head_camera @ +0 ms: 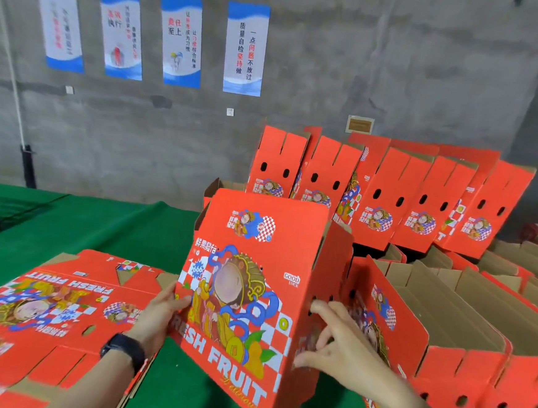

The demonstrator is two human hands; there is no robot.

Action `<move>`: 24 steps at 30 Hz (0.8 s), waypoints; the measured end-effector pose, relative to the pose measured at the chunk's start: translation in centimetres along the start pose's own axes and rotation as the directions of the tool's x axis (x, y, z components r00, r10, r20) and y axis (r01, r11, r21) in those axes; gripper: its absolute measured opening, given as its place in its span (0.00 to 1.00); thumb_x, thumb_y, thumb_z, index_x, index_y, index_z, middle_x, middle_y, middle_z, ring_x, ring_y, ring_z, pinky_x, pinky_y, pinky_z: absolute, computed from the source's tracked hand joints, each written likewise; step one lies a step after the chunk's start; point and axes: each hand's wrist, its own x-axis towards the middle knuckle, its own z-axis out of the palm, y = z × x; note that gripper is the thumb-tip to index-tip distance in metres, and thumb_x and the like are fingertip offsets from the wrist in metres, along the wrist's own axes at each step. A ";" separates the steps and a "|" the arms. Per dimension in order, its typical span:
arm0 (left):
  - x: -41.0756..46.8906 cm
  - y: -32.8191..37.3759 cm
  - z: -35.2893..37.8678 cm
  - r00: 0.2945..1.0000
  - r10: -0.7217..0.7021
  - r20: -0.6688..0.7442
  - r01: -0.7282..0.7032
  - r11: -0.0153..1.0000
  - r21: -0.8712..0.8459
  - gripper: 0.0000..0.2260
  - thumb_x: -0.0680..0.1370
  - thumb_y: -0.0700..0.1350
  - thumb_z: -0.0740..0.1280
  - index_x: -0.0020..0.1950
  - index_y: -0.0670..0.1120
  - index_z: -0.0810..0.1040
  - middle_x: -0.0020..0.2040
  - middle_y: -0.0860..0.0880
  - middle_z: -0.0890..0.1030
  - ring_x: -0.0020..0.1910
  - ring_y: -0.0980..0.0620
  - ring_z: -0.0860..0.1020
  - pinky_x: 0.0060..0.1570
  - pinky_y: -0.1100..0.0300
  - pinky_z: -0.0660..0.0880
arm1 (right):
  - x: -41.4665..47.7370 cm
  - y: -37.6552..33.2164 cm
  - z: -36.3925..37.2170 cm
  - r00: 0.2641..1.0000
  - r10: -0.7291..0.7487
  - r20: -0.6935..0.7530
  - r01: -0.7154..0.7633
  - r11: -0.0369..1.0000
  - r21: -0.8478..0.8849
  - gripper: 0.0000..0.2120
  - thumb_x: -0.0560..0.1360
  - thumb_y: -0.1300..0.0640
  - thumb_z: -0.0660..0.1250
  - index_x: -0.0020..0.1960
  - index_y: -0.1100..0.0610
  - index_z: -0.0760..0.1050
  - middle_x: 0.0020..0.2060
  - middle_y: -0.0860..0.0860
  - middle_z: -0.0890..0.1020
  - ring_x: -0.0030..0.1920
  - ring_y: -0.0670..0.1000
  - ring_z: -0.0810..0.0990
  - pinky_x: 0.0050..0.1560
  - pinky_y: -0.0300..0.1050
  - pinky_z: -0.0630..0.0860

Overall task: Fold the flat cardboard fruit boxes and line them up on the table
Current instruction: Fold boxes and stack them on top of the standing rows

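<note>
Green surface [98,229] holds the tilted folded box [256,267], left grip [161,311] pinching its left edge, right grip [337,341] pressing spread fingers on its side panel, nearer the finished row [441,372] lying rightward.

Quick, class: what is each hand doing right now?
Left hand: grips the left edge of the upright box.
Right hand: open, fingertips touching that box's right side.

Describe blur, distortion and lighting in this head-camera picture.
Head view: wide-angle distortion tilts the grey concrete wall and the row of folded red cardboard boxes; the leftmost blue-and-white poster and flat red cardboard stack are blurred; the held upright red printed box is sharp; light is soft, without glare.
</note>
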 end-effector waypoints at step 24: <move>7.7 8.7 3.1 0.811 0.552 0.195 -0.541 0.578 0.611 0.24 0.79 0.38 0.63 0.74 0.45 0.62 0.71 0.48 0.69 0.68 0.50 0.68 0.69 0.49 0.64 | 24.5 -9.6 0.7 0.892 -0.205 -0.402 0.109 0.962 -0.249 0.24 0.77 0.56 0.66 0.62 0.33 0.60 0.63 0.54 0.58 0.47 0.57 0.77 0.54 0.51 0.75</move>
